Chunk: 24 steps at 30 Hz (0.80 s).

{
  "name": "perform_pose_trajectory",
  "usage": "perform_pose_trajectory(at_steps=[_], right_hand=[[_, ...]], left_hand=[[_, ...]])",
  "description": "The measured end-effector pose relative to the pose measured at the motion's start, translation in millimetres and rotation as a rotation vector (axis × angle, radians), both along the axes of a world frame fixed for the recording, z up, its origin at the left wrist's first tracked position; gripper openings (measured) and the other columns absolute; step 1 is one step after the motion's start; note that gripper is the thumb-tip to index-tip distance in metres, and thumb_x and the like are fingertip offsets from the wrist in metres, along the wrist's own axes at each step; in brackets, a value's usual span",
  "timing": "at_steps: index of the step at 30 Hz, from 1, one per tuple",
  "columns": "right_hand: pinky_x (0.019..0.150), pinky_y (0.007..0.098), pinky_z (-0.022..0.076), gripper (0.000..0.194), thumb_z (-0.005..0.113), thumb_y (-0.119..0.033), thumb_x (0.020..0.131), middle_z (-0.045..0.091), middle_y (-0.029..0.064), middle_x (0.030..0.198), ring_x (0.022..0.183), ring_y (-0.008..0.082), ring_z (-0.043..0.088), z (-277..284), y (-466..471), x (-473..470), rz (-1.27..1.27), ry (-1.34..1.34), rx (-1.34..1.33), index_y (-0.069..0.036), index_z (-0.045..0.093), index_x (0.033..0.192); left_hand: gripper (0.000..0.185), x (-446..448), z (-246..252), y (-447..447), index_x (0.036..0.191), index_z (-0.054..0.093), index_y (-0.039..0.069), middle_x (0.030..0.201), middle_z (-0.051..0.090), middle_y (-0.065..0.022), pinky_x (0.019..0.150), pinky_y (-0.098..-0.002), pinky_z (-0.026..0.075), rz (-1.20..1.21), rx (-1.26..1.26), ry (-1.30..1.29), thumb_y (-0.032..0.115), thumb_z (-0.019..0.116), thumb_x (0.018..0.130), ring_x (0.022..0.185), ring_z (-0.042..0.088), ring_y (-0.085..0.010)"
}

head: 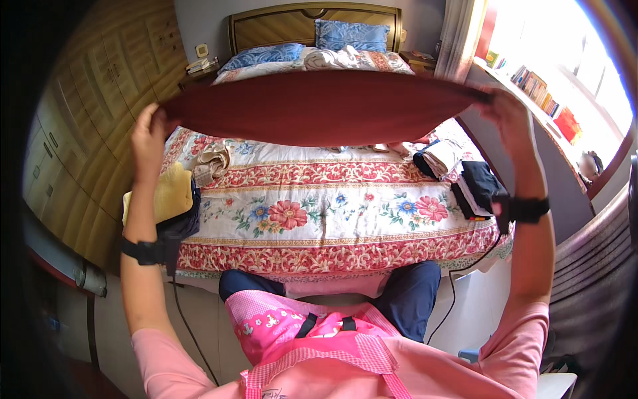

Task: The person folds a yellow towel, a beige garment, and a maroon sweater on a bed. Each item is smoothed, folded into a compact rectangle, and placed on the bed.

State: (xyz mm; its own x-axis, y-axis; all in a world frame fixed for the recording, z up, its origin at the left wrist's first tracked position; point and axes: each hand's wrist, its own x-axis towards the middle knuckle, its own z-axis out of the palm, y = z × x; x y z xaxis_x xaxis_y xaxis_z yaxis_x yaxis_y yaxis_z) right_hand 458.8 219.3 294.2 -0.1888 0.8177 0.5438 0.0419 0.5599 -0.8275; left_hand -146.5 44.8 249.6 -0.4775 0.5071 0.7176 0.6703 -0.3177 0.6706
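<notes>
A dark red cloth (319, 107) is stretched out in the air above the bed, wide between my two raised hands. My left hand (150, 122) grips its left end, and my right hand (506, 117) grips the right end, slightly blurred. Which garment or piece of fabric this is, I cannot tell. Beneath it lies a floral bedspread (324, 209) with red patterned bands. A folded yellow cloth (172, 194) rests on dark fabric by my left forearm. Near my right forearm is a stack of folded dark and white clothes (476, 189).
More folded clothes (438, 157) and a crumpled beige cloth (214, 162) lie on the bed. Blue pillows (351, 36) are by the wooden headboard (279, 30). Wooden wardrobes (99, 99) line the left; books (536, 90) stand on the windowsill. Cables (451, 289) hang from my wrist straps.
</notes>
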Motion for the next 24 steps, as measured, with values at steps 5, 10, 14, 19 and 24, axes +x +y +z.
perform_pose_trajectory(at_steps=[5,10,14,19,24], right_hand=[[0.063,0.0265,0.0484,0.027,0.051,0.009,0.078,0.066,0.0063,0.078,0.068,0.0116,0.059,-154.9,-28.1,-1.6,-0.085,-0.495,0.109,-0.001,0.070,0.095],[0.077,0.0420,0.0517,0.017,0.057,-0.007,0.076,0.066,0.0186,0.084,0.082,0.0361,0.065,-312.1,-62.6,-15.2,-0.075,-0.845,0.000,-0.004,0.070,0.087],[0.076,0.0424,0.0523,0.017,0.055,-0.007,0.076,0.067,0.0179,0.084,0.082,0.0361,0.064,-363.5,-83.9,-5.0,-0.028,-0.894,0.076,-0.004,0.068,0.087],[0.074,0.0422,0.0524,0.018,0.056,-0.006,0.074,0.067,0.0164,0.081,0.081,0.0354,0.065,-372.3,-93.0,3.1,0.003,-0.915,0.049,-0.004,0.068,0.087],[0.074,0.0419,0.0525,0.017,0.057,-0.009,0.072,0.067,0.0157,0.082,0.081,0.0338,0.065,-373.5,-106.8,6.2,0.102,-1.010,0.052,-0.004,0.069,0.082]], left_hand=[[0.019,38.4,-139.7,-37.6,0.109,0.062,0.004,0.103,0.068,-0.0184,0.076,-0.0367,0.054,-0.093,-0.246,0.538,0.005,0.058,0.090,0.091,0.068,-0.0295],[0.013,67.9,-268.7,-61.8,0.098,0.060,0.005,0.089,0.065,-0.0194,0.070,-0.0448,0.053,-0.352,-0.690,0.675,0.009,0.054,0.088,0.083,0.064,-0.0387],[0.012,66.5,-318.5,-74.8,0.097,0.062,0.007,0.089,0.066,-0.0181,0.070,-0.0457,0.052,-0.344,-0.761,0.686,0.011,0.055,0.088,0.085,0.064,-0.0385],[0.013,64.9,-326.0,-77.9,0.094,0.064,0.006,0.088,0.067,-0.0180,0.072,-0.0479,0.052,-0.376,-0.821,0.701,0.012,0.055,0.087,0.083,0.064,-0.0397],[0.012,81.0,-311.9,-81.4,0.087,0.065,0.004,0.084,0.066,-0.0217,0.073,-0.0494,0.052,-0.333,-1.098,0.780,0.014,0.057,0.085,0.083,0.064,-0.0413]])
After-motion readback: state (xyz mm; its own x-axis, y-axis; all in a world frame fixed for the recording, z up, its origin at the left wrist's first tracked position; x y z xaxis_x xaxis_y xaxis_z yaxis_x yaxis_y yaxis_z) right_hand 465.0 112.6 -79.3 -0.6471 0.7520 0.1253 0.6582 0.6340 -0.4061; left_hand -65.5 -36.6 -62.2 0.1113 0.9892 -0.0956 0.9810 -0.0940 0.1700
